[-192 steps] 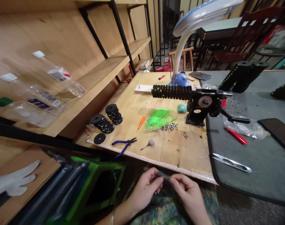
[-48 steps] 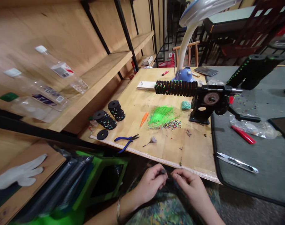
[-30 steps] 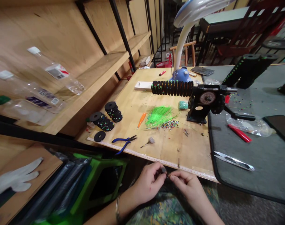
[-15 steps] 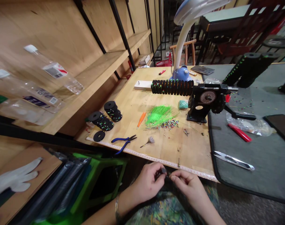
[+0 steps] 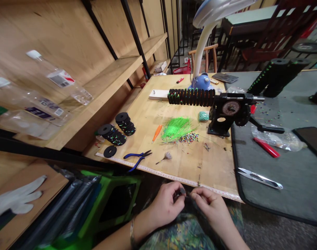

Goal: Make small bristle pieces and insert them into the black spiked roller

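Note:
My left hand (image 5: 166, 203) is closed over the lap at the table's front edge, gripping a small dark grey rounded piece (image 5: 182, 191) whose kind I cannot make out. Beside it, my right hand (image 5: 209, 205) pinches thumb to forefinger; whatever lies in that pinch is too thin or small to name. A narrow gap parts the two sets of fingertips. Nearest on the table are a small brass-coloured fitting (image 5: 199, 182) at the edge, a tuft of pale fibres (image 5: 167, 156) and blue-handled pliers (image 5: 137, 156).
Black foam spools (image 5: 113, 134) stand stacked at the left. Bright green strands (image 5: 176, 127) and coloured beads (image 5: 189, 138) lie mid-table beside an orange-handled tool (image 5: 156, 132). A hand-cranked winder (image 5: 223, 111) carries a row of spools. Thread snips (image 5: 259, 177) rest on the grey mat (image 5: 291, 187).
My right hand has shifted very slightly to the right, widening the gap between the fingertips a little. The things on the table look the same.

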Demonstrator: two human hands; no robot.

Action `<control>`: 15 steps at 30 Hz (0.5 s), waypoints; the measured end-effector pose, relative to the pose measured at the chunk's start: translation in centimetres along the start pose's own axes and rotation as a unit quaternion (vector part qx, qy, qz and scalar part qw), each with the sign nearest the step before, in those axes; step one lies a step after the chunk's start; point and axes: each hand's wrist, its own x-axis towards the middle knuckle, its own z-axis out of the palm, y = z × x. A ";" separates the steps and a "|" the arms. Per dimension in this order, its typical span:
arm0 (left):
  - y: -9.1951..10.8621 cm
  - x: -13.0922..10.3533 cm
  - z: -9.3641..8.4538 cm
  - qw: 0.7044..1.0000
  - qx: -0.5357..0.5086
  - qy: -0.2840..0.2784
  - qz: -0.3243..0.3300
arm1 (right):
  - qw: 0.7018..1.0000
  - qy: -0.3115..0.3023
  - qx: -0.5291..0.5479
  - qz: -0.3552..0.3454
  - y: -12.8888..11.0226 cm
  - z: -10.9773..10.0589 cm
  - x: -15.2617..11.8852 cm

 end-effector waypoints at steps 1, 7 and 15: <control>0.0 0.0 0.1 1.000 -0.012 0.003 -0.006 | 1.000 -0.001 -0.003 -0.002 0.0 0.0 0.0; 0.6 0.0 0.6 0.997 -0.059 0.009 -0.047 | 1.000 -0.006 -0.018 -0.009 0.1 0.3 0.0; 0.6 0.0 0.5 0.997 -0.047 0.040 -0.054 | 0.998 -0.003 -0.037 -0.044 -0.7 0.3 0.0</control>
